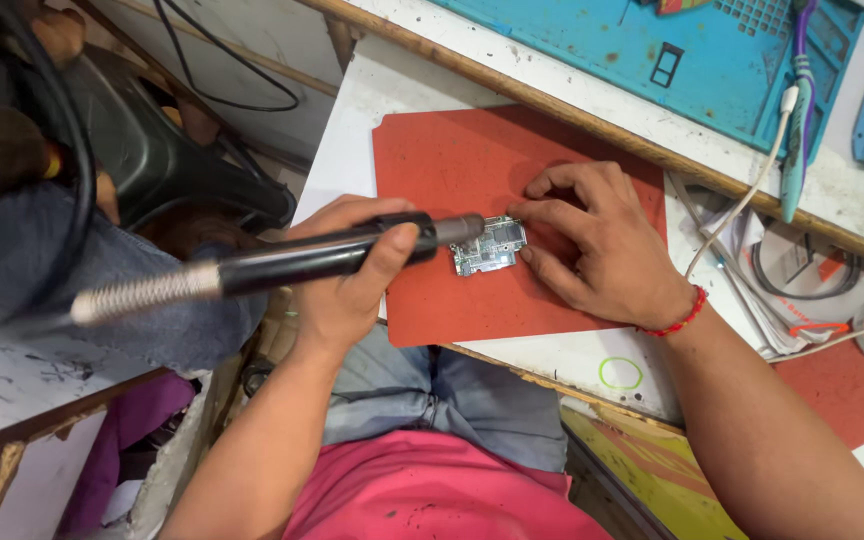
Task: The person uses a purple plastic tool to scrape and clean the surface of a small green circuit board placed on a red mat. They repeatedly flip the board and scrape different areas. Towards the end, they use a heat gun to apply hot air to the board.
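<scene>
My left hand [344,295] is wrapped around a black hot-air tool handle [297,262]. Its metal nozzle [460,229] points at a small green circuit board [489,246]. The board lies on a red work mat [432,165]. My right hand [602,245], with a red bead bracelet [680,320] at the wrist, rests on the mat, and its fingertips pin the board's right edge. A coiled spring sleeve [142,293] runs off the back of the handle toward the left.
A blue work mat [652,50] lies on the bench beyond a wooden strip [552,105]. White cables [767,170] and papers [752,290] sit to the right, with a green ring [620,373] on the white surface. Dark cables [82,190] and a seat are at left.
</scene>
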